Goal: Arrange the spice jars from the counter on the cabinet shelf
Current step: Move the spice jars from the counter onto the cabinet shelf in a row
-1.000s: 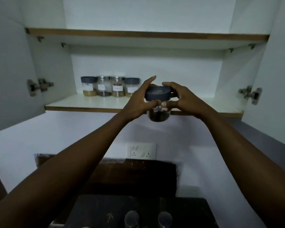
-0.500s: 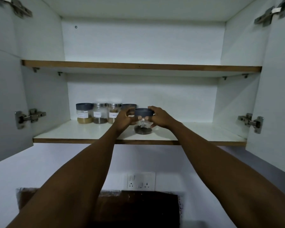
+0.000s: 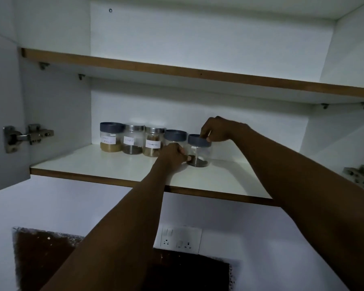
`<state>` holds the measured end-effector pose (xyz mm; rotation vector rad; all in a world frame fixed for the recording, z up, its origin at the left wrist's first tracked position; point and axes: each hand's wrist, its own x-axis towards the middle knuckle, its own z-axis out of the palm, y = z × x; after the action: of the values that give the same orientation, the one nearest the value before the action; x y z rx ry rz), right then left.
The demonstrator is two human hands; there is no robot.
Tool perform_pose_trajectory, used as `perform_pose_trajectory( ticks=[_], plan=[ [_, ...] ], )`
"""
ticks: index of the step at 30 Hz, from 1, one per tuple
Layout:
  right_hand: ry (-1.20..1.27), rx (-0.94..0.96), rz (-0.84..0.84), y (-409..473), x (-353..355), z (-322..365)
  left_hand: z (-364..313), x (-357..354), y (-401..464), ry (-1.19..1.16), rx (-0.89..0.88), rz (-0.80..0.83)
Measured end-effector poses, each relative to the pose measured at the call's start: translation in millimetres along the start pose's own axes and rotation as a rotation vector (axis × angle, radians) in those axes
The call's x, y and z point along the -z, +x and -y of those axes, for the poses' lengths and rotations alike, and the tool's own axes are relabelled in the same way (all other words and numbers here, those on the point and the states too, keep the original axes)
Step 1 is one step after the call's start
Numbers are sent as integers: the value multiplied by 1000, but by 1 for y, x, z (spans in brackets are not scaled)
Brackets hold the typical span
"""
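Note:
A clear spice jar (image 3: 200, 152) with a dark blue lid and dark spice at its bottom stands on the lower cabinet shelf (image 3: 114, 164). My right hand (image 3: 221, 130) grips its lid from above and behind. My left hand (image 3: 173, 154) holds the jar's base from the left. To its left runs a row of labelled jars: a blue-lidded jar (image 3: 110, 137), two steel-lidded jars (image 3: 133, 140) (image 3: 153, 142), and another blue-lidded jar (image 3: 174, 136), partly hidden by my left hand.
An upper shelf (image 3: 177, 70) spans the cabinet above. Open doors with metal hinges (image 3: 27, 136) (image 3: 361, 175) flank the cabinet. The right half of the lower shelf holds nothing. Below, a wall socket (image 3: 180, 239) sits above a dark backsplash (image 3: 51, 255).
Both hands carried the jar up from below the shelf and set it down at the right end of the row. My left hand slid from the lid to the base.

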<state>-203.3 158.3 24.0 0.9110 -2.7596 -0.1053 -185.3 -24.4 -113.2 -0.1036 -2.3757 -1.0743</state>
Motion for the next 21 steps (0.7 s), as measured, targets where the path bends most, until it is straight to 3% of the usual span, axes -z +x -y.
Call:
perform_pose_trajectory(
  ticks=[11,15,21],
  plan=[
    [-64,-78,-69,27,-12,2,2,-1,1,67,-65,-6],
    [14,-161,-122,31,-20,6,3,0,3,119,-102,9],
    [94,-127,-133,25,-26,-7,4,0,2,66,-92,4]
  ],
)
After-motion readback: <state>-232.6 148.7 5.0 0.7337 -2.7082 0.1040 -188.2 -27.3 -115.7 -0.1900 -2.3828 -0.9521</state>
